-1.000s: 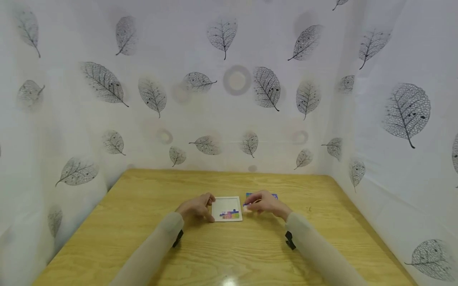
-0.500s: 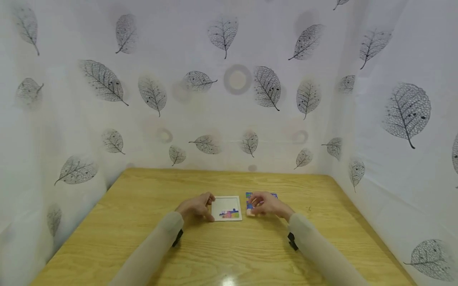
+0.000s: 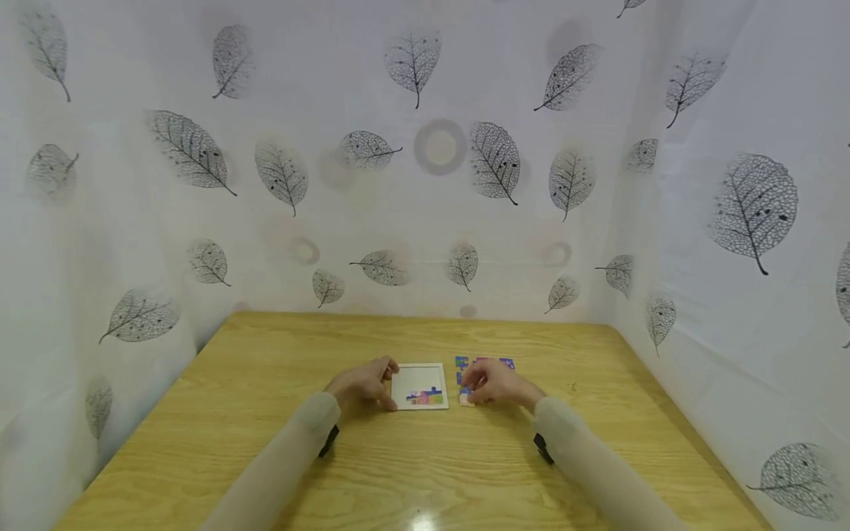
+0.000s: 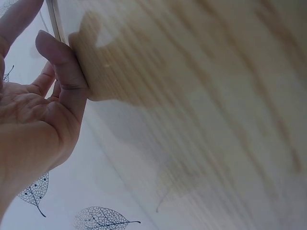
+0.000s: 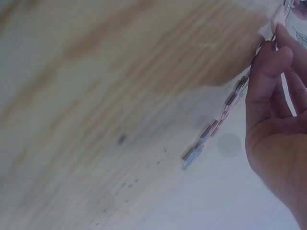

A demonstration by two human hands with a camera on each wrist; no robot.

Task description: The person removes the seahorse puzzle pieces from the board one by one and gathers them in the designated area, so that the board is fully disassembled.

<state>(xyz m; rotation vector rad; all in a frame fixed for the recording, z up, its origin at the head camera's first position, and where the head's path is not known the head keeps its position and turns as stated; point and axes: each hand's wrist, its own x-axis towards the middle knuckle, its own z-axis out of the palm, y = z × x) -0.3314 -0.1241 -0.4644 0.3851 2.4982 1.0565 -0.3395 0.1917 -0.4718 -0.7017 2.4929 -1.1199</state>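
Observation:
In the head view, a white square puzzle tray (image 3: 417,377) lies flat on the table. Joined colourful jigsaw pieces (image 3: 428,397) fill its lower right part. My left hand (image 3: 361,384) holds the tray's left edge, a finger near the upper corner and the thumb near the lower one. To the right of the tray, my right hand (image 3: 496,383) pinches a pale and blue jigsaw piece (image 3: 466,397) low at the table. In the right wrist view, the right hand's fingertips (image 5: 283,55) sit at that piece, which is mostly hidden.
Loose blue puzzle pieces (image 3: 461,362) lie between the tray and my right hand. More pieces (image 3: 506,363) stretch behind that hand, partly covered by it. The wooden table (image 3: 425,464) ends at a leaf-printed curtain (image 3: 425,221) behind and on both sides.
My right hand has moved the piece slightly right and toward me, away from the tray's edge. More loose pieces show beside it. My left hand stays at the tray.

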